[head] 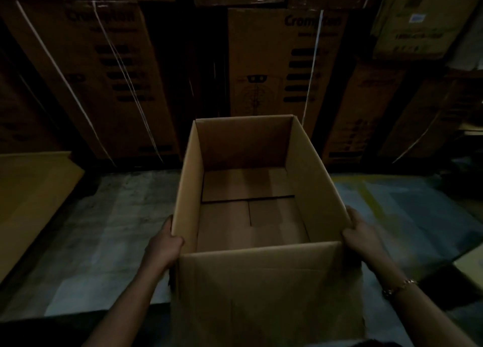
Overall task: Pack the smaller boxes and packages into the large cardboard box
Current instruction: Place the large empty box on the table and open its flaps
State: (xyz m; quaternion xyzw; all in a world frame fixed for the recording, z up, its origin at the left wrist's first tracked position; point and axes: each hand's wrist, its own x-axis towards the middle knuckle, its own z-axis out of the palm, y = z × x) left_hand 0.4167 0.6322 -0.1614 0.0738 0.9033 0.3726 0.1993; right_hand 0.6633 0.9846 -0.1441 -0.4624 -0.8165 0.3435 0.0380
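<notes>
Large cardboard box (311,179) open, nothing inside, centre frame above grey floor (104,229). Left hand (163,244) grips left wall, right hand (363,235) grips right wall. Stacked cartons (274,67) behind. Bracelet (398,286) on right wrist.

Large cardboard box (308,189): plain tan. Stacked cartons (274,67): brown, black print, white straps. Floor (104,229): mottled grey

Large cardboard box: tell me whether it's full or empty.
Empty. The large cardboard box stands open, and only its bare bottom flaps show inside.
</notes>
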